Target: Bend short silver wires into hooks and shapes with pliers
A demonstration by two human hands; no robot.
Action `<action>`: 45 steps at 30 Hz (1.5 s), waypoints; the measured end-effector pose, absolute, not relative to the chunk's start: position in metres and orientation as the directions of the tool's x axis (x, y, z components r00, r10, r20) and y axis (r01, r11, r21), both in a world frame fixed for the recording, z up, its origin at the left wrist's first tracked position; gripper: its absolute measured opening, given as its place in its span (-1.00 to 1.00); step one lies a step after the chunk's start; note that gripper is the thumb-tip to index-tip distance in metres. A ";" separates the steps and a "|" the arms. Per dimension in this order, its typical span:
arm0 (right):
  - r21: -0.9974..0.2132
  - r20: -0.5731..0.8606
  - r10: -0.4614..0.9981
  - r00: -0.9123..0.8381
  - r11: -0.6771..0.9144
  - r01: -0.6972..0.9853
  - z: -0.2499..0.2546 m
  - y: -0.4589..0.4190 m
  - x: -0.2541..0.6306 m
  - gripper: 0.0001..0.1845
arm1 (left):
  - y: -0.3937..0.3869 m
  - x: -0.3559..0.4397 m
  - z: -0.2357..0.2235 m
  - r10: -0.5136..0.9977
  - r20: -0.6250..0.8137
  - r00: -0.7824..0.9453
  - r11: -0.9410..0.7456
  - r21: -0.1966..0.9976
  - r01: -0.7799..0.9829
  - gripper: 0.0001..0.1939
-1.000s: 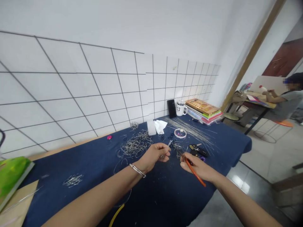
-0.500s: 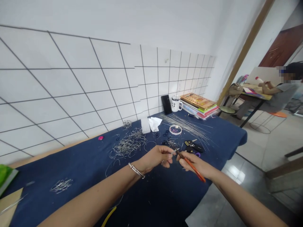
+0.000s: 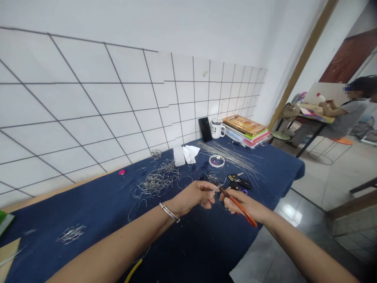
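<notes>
My right hand [image 3: 240,201] grips orange-handled pliers [image 3: 244,212], whose dark jaws point up and left. Pinched between the thumb and fingers of my left hand [image 3: 203,192] is a small piece of silvery wire [image 3: 217,188]; the plier jaws meet it at my fingertips. Whether the jaws are closed on the wire is too small to tell. A tangle of bent wire [image 3: 159,179] lies beyond my left wrist. Just past my hands are a small heap of wire bits [image 3: 213,179] and car keys [image 3: 238,181].
Long straight wires [image 3: 232,155] lie near a round dish of pink beads [image 3: 216,160]. A mug [image 3: 216,129], a phone [image 3: 205,129] and stacked books [image 3: 246,131] stand by the wall. Another wire pile [image 3: 71,234] is at left. A person [image 3: 350,110] sits at another table.
The view has shifted slightly, so the table things appear a little further left. My hands keep the pliers and wire together in nearly the same pose.
</notes>
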State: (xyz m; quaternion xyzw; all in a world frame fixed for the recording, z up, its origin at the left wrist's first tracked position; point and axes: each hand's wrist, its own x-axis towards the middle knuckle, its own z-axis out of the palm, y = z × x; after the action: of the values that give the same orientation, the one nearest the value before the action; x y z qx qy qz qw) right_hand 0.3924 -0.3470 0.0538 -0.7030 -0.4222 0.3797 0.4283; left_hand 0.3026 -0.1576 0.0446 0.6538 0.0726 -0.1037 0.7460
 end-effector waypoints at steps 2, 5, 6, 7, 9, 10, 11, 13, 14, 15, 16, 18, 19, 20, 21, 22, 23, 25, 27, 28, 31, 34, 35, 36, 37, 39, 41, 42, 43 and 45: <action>-0.910 -0.165 0.917 0.363 -0.284 0.303 0.052 -0.348 0.393 -0.61 | -0.158 0.302 0.046 -0.060 -0.243 0.968 0.131 0.960 0.249 -0.65; -0.895 -0.149 0.922 0.357 -0.280 0.348 0.050 -0.349 0.395 -0.63 | -0.158 0.302 0.047 -0.065 -0.245 0.967 0.127 0.960 0.251 -0.65; -0.892 -0.143 0.924 0.355 -0.276 0.358 0.049 -0.349 0.395 -0.63 | -0.158 0.302 0.047 -0.064 -0.248 0.967 0.118 0.960 0.254 -0.65; -0.890 -0.138 0.925 0.353 -0.273 0.365 0.048 -0.349 0.395 -0.64 | -0.158 0.302 0.047 -0.061 -0.251 0.966 0.107 0.961 0.256 -0.65; -0.888 -0.132 0.926 0.354 -0.269 0.374 0.048 -0.349 0.396 -0.64 | -0.159 0.302 0.046 -0.054 -0.255 0.965 0.090 0.962 0.259 -0.65; -0.887 -0.128 0.926 0.356 -0.267 0.377 0.048 -0.349 0.395 -0.64 | -0.159 0.303 0.046 -0.051 -0.257 0.965 0.086 0.962 0.260 -0.65; -0.887 -0.126 0.926 0.355 -0.265 0.378 0.048 -0.348 0.395 -0.64 | -0.159 0.303 0.045 -0.050 -0.258 0.965 0.083 0.962 0.261 -0.65; -0.893 -0.127 0.929 0.348 -0.260 0.367 0.050 -0.348 0.394 -0.63 | -0.159 0.303 0.044 -0.055 -0.257 0.965 0.081 0.962 0.261 -0.66; -0.899 -0.133 0.929 0.344 -0.260 0.354 0.050 -0.348 0.394 -0.62 | -0.159 0.303 0.044 -0.059 -0.256 0.965 0.081 0.962 0.261 -0.66; -0.904 -0.143 0.930 0.340 -0.262 0.337 0.051 -0.348 0.394 -0.62 | -0.159 0.303 0.043 -0.062 -0.257 0.965 0.080 0.962 0.261 -0.66; -0.908 -0.154 0.929 0.336 -0.267 0.322 0.051 -0.348 0.393 -0.61 | -0.159 0.304 0.044 -0.065 -0.259 0.964 0.075 0.962 0.263 -0.67; -0.909 -0.163 0.926 0.340 -0.275 0.313 0.050 -0.348 0.393 -0.63 | -0.159 0.304 0.044 -0.075 -0.265 0.961 0.061 0.961 0.270 -0.69; -0.906 -0.160 0.924 0.348 -0.277 0.320 0.048 -0.349 0.393 -0.64 | -0.160 0.304 0.045 -0.082 -0.268 0.960 0.055 0.961 0.273 -0.70; -0.903 -0.156 0.920 0.358 -0.280 0.327 0.046 -0.349 0.393 -0.67 | -0.160 0.305 0.046 -0.088 -0.269 0.959 0.052 0.960 0.274 -0.71; -0.900 -0.153 0.915 0.373 -0.285 0.331 0.044 -0.349 0.394 -0.69 | -0.160 0.305 0.046 -0.094 -0.271 0.958 0.053 0.960 0.276 -0.72; -0.898 -0.155 0.908 0.388 -0.294 0.327 0.042 -0.350 0.393 -0.71 | -0.161 0.306 0.047 -0.098 -0.274 0.957 0.055 0.958 0.280 -0.72; -0.899 -0.165 0.902 0.400 -0.305 0.316 0.040 -0.350 0.393 -0.73 | -0.161 0.306 0.047 -0.101 -0.278 0.955 0.060 0.957 0.285 -0.73; -0.905 -0.204 0.890 0.409 -0.330 0.268 0.038 -0.350 0.391 -0.77 | -0.163 0.307 0.047 -0.111 -0.293 0.950 0.069 0.951 0.302 -0.74; -0.912 -0.247 0.875 0.416 -0.355 0.205 0.038 -0.350 0.387 -0.79 | -0.164 0.308 0.045 -0.131 -0.309 0.942 0.085 0.943 0.321 -0.75; -0.913 -0.268 0.865 0.424 -0.369 0.175 0.038 -0.350 0.385 -0.80 | -0.164 0.308 0.043 -0.143 -0.313 0.939 0.098 0.939 0.328 -0.75; -0.911 -0.311 0.832 0.459 -0.399 0.106 0.039 -0.350 0.381 -0.86 | -0.165 0.311 0.038 -0.178 -0.315 0.932 0.134 0.931 0.340 -0.74; -0.910 -0.341 0.818 0.463 -0.411 0.055 0.035 -0.348 0.384 -0.92 | -0.163 0.317 0.031 -0.192 -0.326 0.926 0.150 0.922 0.356 -0.71; -0.909 -0.350 0.815 0.463 -0.414 0.042 0.032 -0.347 0.386 -0.90 | -0.161 0.319 0.029 -0.190 -0.334 0.923 0.154 0.919 0.363 -0.71; -0.908 -0.358 0.812 0.461 -0.418 0.031 0.029 -0.346 0.388 -0.88 | -0.159 0.321 0.027 -0.186 -0.340 0.922 0.157 0.916 0.370 -0.70; -0.907 -0.365 0.810 0.458 -0.421 0.023 0.026 -0.345 0.390 -0.86 | -0.157 0.323 0.025 -0.182 -0.345 0.921 0.160 0.913 0.374 -0.70; -0.907 -0.374 0.811 0.449 -0.422 0.008 0.022 -0.343 0.392 -0.86 | -0.153 0.325 0.021 -0.181 -0.346 0.921 0.163 0.913 0.375 -0.70; -0.907 -0.379 0.813 0.443 -0.420 -0.006 0.020 -0.341 0.393 -0.87 | -0.149 0.325 0.017 -0.188 -0.337 0.923 0.168 0.915 0.368 -0.71; -0.907 -0.381 0.812 0.442 -0.420 -0.011 0.020 -0.340 0.392 -0.88 | -0.147 0.325 0.016 -0.192 -0.333 0.923 0.170 0.915 0.365 -0.72; -0.907 -0.383 0.811 0.442 -0.421 -0.013 0.021 -0.339 0.392 -0.88 | -0.146 0.324 0.016 -0.194 -0.332 0.923 0.171 0.915 0.365 -0.73; -0.906 -0.383 0.810 0.444 -0.424 -0.008 0.023 -0.338 0.390 -0.89 | -0.145 0.322 0.016 -0.193 -0.338 0.921 0.170 0.913 0.371 -0.73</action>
State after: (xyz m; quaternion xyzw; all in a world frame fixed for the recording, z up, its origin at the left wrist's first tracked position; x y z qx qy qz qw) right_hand 0.3903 -0.3380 0.0231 -0.7159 -0.2800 0.4468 0.4577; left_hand 0.3217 -0.1452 0.0162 0.6172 0.0721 -0.1850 0.7613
